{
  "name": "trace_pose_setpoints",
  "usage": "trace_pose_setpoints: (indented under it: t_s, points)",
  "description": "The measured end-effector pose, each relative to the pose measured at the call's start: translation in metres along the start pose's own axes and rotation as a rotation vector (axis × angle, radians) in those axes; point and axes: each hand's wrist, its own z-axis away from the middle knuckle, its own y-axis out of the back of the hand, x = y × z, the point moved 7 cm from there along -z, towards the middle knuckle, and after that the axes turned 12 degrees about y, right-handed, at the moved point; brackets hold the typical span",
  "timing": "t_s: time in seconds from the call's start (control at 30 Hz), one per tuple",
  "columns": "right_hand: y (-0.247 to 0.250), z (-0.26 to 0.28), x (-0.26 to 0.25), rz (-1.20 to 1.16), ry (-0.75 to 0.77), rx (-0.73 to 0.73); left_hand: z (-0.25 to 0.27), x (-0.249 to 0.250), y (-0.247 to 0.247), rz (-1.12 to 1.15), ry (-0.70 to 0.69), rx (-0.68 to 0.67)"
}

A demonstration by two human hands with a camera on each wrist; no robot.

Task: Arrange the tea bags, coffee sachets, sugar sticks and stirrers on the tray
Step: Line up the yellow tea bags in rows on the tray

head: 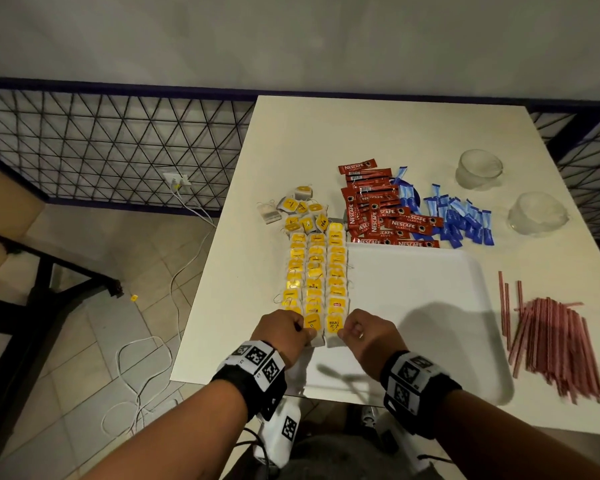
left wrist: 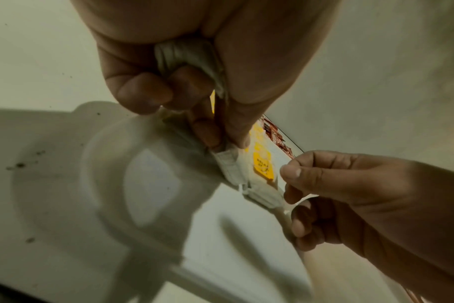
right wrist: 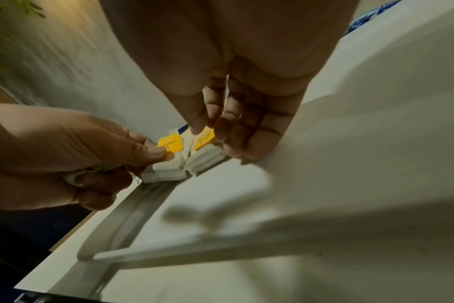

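Observation:
Tea bags with yellow tags [head: 316,271] lie in three rows along the left side of the white tray [head: 430,306]. My left hand [head: 309,332] pinches the nearest tea bag of the middle row [left wrist: 227,164] and keeps a white bundle [left wrist: 187,55] in its palm. My right hand [head: 343,332] has thumb and fingertips [right wrist: 194,125] on the nearest tea bag of the right row [right wrist: 204,141]. Behind the tray lie loose tea bags [head: 298,206], red coffee sachets [head: 378,209] and blue sugar sticks [head: 465,220]. Red stirrers [head: 551,341] lie right of it.
Two upturned glass cups [head: 478,169] [head: 537,214] stand at the back right of the white table [head: 326,133]. Left of the table, cables [head: 142,375] lie on a tiled floor in front of a wire fence [head: 101,140]. The table's front edge is close to my wrists.

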Motion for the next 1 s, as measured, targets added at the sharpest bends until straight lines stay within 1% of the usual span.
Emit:
trace_pose_setpoints:
  t_s: [0.13, 0.3, 0.4, 0.47, 0.53, 0.6, 0.67, 0.73, 0.77, 0.87, 1.0]
  points:
    - [-0.004, -0.001, 0.005, 0.008, -0.034, 0.012, 0.002, -0.001, 0.002, 0.004, 0.043, 0.066]
    - [-0.009, -0.003, 0.005, 0.041, -0.048, -0.015, 0.002, -0.001, 0.004, 0.006, 0.06, 0.094]
    - [-0.008, -0.003, 0.006, 0.045, -0.093, -0.022, 0.003, 0.001, 0.004, -0.004, 0.049, 0.08]
    - [-0.008, -0.004, 0.004, 0.054, -0.09, -0.02, 0.006, 0.003, 0.002, -0.004, 0.029, 0.055]
    - [-0.006, -0.004, -0.001, 0.068, -0.053, -0.031, 0.012, 0.009, 0.002, -0.03, -0.022, 0.037]
    - [-0.005, -0.003, -0.007, 0.091, 0.009, -0.082, 0.018, 0.018, 0.001, -0.149, -0.109, 0.033]
    - [-0.005, -0.001, -0.014, 0.136, 0.112, -0.119, 0.023, 0.024, -0.001, -0.261, -0.183, 0.051]
    - [-0.005, 0.0, -0.018, 0.162, 0.199, -0.126, 0.023, 0.024, -0.002, -0.304, -0.204, 0.057]
    - [-0.005, 0.0, -0.019, 0.171, 0.213, -0.133, 0.023, 0.024, -0.003, -0.318, -0.201, 0.049]
    - [-0.008, -0.001, -0.019, 0.218, 0.195, -0.186, 0.022, 0.023, -0.007, -0.333, -0.205, 0.03]
    - [-0.009, -0.002, -0.02, 0.243, 0.187, -0.185, 0.021, 0.025, -0.007, -0.346, -0.227, 0.057]
